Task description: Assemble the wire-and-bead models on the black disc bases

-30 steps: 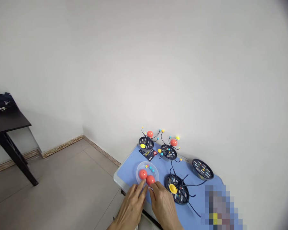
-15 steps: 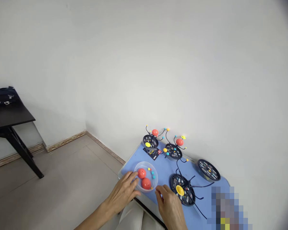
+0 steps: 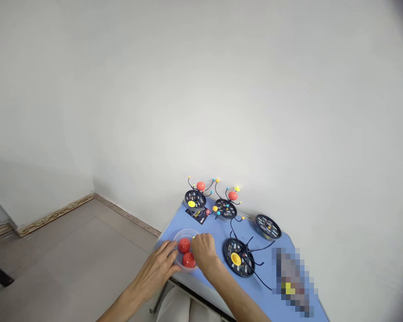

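My left hand (image 3: 160, 263) grips the left side of a clear plastic bowl (image 3: 176, 235), its fingers on the rim and its thumb at the near side. Inside lie two red balls (image 3: 188, 259) and a few small coloured beads, mostly covered. Over the bowl's right side reaches my right hand (image 3: 204, 249), its fingers curled together and pointing down into the bowl. Whatever they pinch is hidden. Right of that hand, a round black base (image 3: 229, 263) carries a yellow ringed planet piece (image 3: 236, 259) and several bare black curved arms.
Two solar system models, one at the left (image 3: 195, 198) and another (image 3: 226, 208) beside it, stand along the back of the blue table (image 3: 213, 232). A printed card (image 3: 198, 216) lies before them. Further right are another round base (image 3: 267, 226) and a pixelated item (image 3: 293, 284). A wall rises behind.
My right hand has moved left from beside the bowl to over its right side, fingers reaching in. My left hand stays at the bowl. The view has shifted to the right.
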Motion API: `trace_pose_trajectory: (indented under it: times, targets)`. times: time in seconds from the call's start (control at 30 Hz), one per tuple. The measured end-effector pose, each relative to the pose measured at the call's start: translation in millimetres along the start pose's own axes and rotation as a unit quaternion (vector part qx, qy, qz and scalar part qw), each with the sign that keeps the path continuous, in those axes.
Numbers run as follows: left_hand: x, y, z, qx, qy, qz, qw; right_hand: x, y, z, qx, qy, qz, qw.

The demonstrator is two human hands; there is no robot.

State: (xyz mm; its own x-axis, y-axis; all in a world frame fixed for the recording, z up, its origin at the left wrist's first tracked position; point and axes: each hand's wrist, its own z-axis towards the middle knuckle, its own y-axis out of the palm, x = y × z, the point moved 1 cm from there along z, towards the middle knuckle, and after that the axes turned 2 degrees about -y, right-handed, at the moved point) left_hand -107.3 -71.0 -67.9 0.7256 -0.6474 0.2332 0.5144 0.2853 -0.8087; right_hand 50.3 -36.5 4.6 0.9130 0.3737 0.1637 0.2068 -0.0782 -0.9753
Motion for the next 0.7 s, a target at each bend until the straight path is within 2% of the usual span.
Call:
trace_pose_trajectory:
  times: [0.07, 0.17, 0.27, 0.33, 0.4, 0.47, 0.57, 0.6, 0.7]
  targets:
    - [-2, 2.4, 0, 0.008, 0.002, -0.005, 1.0, 0, -6, -4, -0.004, 0.017, 0.001, 1.0]
    - [-4, 2.8, 2, 0.026, 0.0, -0.008, 1.0, 4, -23, -22, 0.025, 0.031, 0.027, 0.999]
    - [-5, -0.9, 3, 0.046, 0.006, -0.003, 0.999, 21, -40, -53, 0.067, 0.041, 0.07, 0.994]
    - [-2, -2.5, 0, 0.069, 0.0, 0.011, 0.998, 40, -48, -81, 0.102, 0.048, 0.109, 0.988]
    - [9, 0.4, -7, 0.117, -0.015, 0.032, 0.993, 67, -51, -114, 0.189, 0.068, 0.233, 0.952]
    - [28, 10.7, -14, 0.177, -0.011, 0.04, 0.983, 95, -47, -147, 0.24, 0.102, 0.322, 0.91]
    - [71, 39.9, -17, 0.208, 0.065, 0.004, 0.976, 132, -29, -188, 0.301, 0.195, 0.425, 0.831]
    - [86, 51.5, -14, 0.207, 0.078, -0.004, 0.975, 141, -21, -198, 0.316, 0.235, 0.455, 0.799]
    - [127, 86.7, 6, 0.121, 0.135, -0.013, 0.983, 156, 4, -219, 0.339, 0.315, 0.531, 0.71]
